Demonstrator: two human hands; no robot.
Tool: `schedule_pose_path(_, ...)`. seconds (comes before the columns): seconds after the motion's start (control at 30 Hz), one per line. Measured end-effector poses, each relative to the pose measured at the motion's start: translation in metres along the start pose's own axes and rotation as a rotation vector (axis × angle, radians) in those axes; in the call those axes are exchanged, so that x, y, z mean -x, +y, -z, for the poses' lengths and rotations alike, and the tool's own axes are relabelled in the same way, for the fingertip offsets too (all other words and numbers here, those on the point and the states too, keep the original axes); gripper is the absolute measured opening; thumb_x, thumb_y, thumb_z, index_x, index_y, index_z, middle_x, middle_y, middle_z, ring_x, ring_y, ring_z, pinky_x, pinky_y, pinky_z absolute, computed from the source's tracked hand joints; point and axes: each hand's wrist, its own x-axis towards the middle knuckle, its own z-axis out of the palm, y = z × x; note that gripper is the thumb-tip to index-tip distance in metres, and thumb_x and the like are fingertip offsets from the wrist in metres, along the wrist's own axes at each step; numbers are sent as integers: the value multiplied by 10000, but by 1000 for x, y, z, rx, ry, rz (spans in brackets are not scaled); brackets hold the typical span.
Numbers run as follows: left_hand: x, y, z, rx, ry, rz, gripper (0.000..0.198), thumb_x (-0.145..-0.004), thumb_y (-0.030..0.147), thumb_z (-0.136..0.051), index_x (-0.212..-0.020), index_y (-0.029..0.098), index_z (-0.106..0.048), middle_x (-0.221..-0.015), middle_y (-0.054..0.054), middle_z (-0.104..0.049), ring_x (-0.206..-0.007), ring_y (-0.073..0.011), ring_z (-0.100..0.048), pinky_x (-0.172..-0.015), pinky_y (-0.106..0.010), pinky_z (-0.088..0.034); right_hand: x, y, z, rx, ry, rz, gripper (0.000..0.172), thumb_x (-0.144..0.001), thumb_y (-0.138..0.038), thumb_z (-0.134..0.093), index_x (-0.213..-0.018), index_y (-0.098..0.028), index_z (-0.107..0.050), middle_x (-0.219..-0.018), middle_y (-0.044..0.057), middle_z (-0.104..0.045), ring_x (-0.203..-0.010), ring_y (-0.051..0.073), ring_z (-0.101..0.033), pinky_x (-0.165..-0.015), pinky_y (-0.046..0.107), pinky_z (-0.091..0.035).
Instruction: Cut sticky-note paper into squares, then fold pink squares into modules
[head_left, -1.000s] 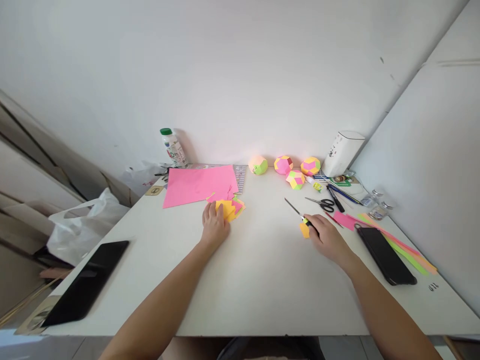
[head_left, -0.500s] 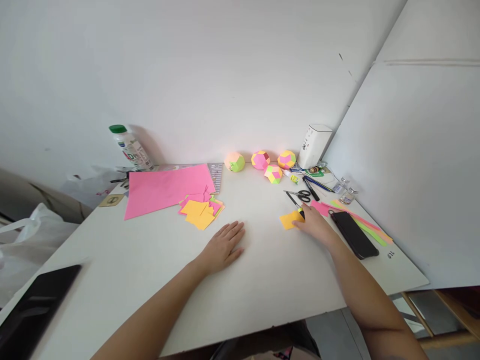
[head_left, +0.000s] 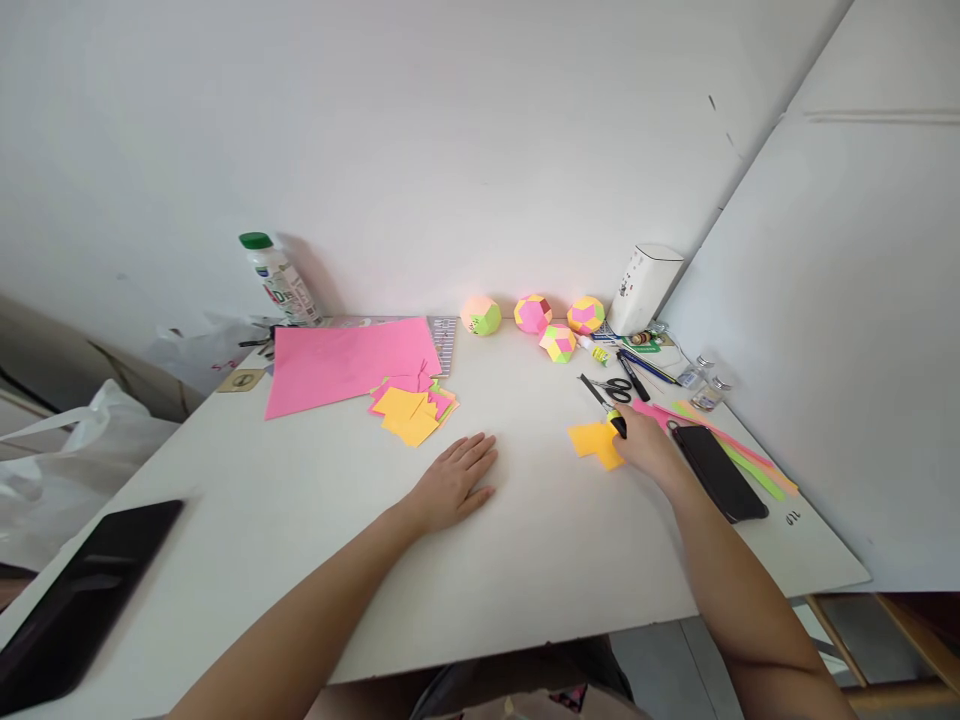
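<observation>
White walls [head_left: 450,150] rise behind a white table [head_left: 450,620], one pair of scissors [head_left: 618,390] lying on it, and look at these two hands! Left of the scissors and nearer the person, the left hand [head_left: 454,483] lies palm down, fingers stretched side by side, thumb spread away. Just in front of the scissors, the right hand [head_left: 646,445] curls round one cutter [head_left: 616,418], fingers wrapped about its handle, blade reaching toward the scissors' tips; touching or not, one can't tell. Against that hand, also in front of the scissors: yellow paper pieces [head_left: 592,438], at least two. Count on: four paper balls [head_left: 559,343] beyond the scissors, two small jars [head_left: 711,394] to their right, one black phone [head_left: 718,472] right and nearer. Well left of them, one pink sheet [head_left: 352,365], one bottle [head_left: 283,288], and a paper pile [head_left: 405,412] too overlapped to count.
</observation>
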Motion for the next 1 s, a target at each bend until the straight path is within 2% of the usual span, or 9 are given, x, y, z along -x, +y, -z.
schedule_pose_path(0.13, 0, -1, -2, 42, 77, -14, 565, -922, 396, -417, -1418, 143, -321, -1439, -155, -396, -1342, -299, -340, -1087, -503, -327, 24, -23, -9, -325, -60, 216, 423, -774, -221, -569, -1196, -215, -531, -955, 49, -641, -798, 185, -598, -671, 264, -455)
schedule_pose_path(0.2, 0, -1, 0, 75, 158, -7, 612, -912, 366, -439, -1446, 143, -238, -1402, -183, -421, -1298, -300, -398, -1041, -496, -388, 35, -33, -17, -417, -153, 289, 425, -791, -374, -594, -1181, -216, -538, -904, 31, -626, -776, 180, -582, -674, 283, -463)
schedule_pose_path(0.3, 0, 3, 7, 101, 293, -52, 623, -913, 277, -429, -1463, 186, -152, -1345, -187, -454, -1233, -288, -463, -965, -483, -456, 42, -41, -24, -515, -298, 301, 536, -747, -493, -640, -1194, -219, -532, -862, 14, -601, -753, 173, -562, -659, 292, -462)
schedule_pose_path(0.4, -2, 19, 12, 109, 378, -173, 605, -902, 201, -430, -1452, 230, -179, -1267, -157, -525, -1203, -273, -490, -961, -481, -450, 39, -40, -26, -560, -342, 281, 531, -755, -507, -629, -1188, -213, -539, -826, 7, -585, -730, 169, -551, -637, 291, -457)
schedule_pose_path(0.47, -3, 34, 13, 122, 337, -258, 619, -897, 195, -427, -1456, 211, -162, -1307, -164, -507, -1263, -276, -435, -998, -481, -418, 35, -38, -26, -545, -295, 283, 480, -781, -490, -601, -1164, -205, -559, -874, 23, -602, -788, 184, -566, -689, 309, -464)
schedule_pose_path(0.6, -5, 59, 7, 114, 26, -392, 685, -889, 422, -452, -1449, 132, -187, -1457, -184, -350, -1370, -313, -276, -1084, -480, -323, 30, -36, -23, -506, -214, 291, 412, -834, -445, -541, -1162, -196, -561, -1034, 59, -627, -948, 215, -578, -825, 342, -452)
schedule_pose_path(0.73, -5, 51, 8, 97, -35, -232, 643, -884, 482, -431, -1391, 101, -324, -1346, -183, -479, -1300, -315, -379, -1098, -499, -283, 29, -31, -19, -450, -232, 317, 398, -863, -456, -504, -1176, -212, -540, -1138, 71, -610, -1018, 228, -569, -853, 349, -446)
schedule_pose_path(0.93, -1, 6, 21, 68, 74, 46, 405, -863, 442, -452, -1105, 151, -596, -1015, -134, -588, -993, -281, -535, -870, -452, -457, 30, -25, -18, -345, -403, 488, 298, -871, -350, -507, -1143, -227, -514, -1082, 61, -618, -938, 206, -588, -789, 336, -468)
schedule_pose_path(1.0, 0, -1, 21, 61, 105, 66, 363, -852, 414, -470, -1082, 171, -612, -1071, -133, -571, -1015, -281, -518, -886, -462, -440, 31, -27, -19, -321, -454, 587, 272, -846, -311, -545, -1103, -222, -540, -1054, 57, -625, -918, 205, -591, -785, 336, -473)
